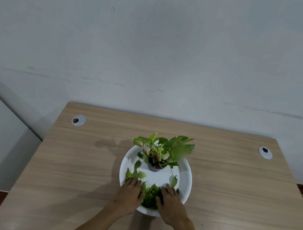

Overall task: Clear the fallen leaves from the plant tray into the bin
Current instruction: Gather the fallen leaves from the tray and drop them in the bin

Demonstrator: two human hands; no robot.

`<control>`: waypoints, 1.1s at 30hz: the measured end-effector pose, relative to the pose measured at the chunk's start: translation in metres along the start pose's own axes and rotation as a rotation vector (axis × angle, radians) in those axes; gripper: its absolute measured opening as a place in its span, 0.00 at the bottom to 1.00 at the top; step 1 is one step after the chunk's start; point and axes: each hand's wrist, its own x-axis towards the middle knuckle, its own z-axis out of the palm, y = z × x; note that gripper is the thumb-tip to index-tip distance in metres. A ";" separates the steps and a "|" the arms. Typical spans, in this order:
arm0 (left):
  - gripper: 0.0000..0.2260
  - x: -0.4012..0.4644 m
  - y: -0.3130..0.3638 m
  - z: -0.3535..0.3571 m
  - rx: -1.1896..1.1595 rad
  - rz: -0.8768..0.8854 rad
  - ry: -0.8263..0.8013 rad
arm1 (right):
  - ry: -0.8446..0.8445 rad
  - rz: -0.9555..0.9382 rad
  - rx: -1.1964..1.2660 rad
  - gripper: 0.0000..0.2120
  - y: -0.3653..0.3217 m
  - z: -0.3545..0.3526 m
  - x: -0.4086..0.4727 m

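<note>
A round white tray [184, 179] lies in the middle of the wooden desk. A small potted plant [157, 157] with green and yellow leaves stands at the tray's far side. Several loose green leaves lie on the tray: a heap [150, 196] at its near edge, some [135, 171] on the left, one [174, 181] on the right. My left hand [130, 195] and my right hand [171, 204] rest palm down on the near part of the tray, one on each side of the heap, fingers spread against the leaves. No bin is in view.
The wooden desk [233, 193] stands against a pale wall. Two round cable grommets sit near its back corners, one left [78, 120] and one right [265, 152]. Dark floor shows at the left and right of the desk.
</note>
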 end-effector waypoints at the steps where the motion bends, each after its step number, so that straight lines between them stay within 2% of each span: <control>1: 0.24 -0.004 0.002 0.004 0.018 0.009 -0.005 | 0.004 -0.015 -0.006 0.23 -0.002 0.004 -0.006; 4: 0.25 -0.006 0.006 0.006 0.052 0.039 -0.029 | 0.039 -0.062 0.011 0.21 -0.008 0.003 -0.016; 7: 0.23 0.009 0.001 -0.008 0.006 0.052 0.058 | 0.141 -0.070 0.074 0.14 -0.007 -0.016 -0.007; 10: 0.24 0.034 -0.011 -0.025 0.011 0.075 0.092 | 0.217 -0.003 0.112 0.16 0.005 -0.032 0.014; 13: 0.28 0.063 -0.030 -0.031 0.096 0.105 0.016 | 0.154 0.036 0.117 0.22 0.013 -0.035 0.033; 16: 0.30 0.084 -0.046 -0.026 0.237 0.157 -0.065 | 0.075 0.045 -0.011 0.27 0.016 -0.030 0.049; 23: 0.30 0.079 -0.044 -0.021 0.420 0.199 -0.097 | 0.005 0.032 -0.152 0.29 0.017 -0.029 0.056; 31: 0.26 0.024 -0.038 -0.009 0.356 0.209 -0.086 | 0.012 -0.008 -0.165 0.29 0.017 -0.014 0.024; 33: 0.25 0.010 -0.038 -0.004 0.360 0.261 -0.041 | 0.021 -0.028 -0.162 0.30 0.016 -0.011 0.018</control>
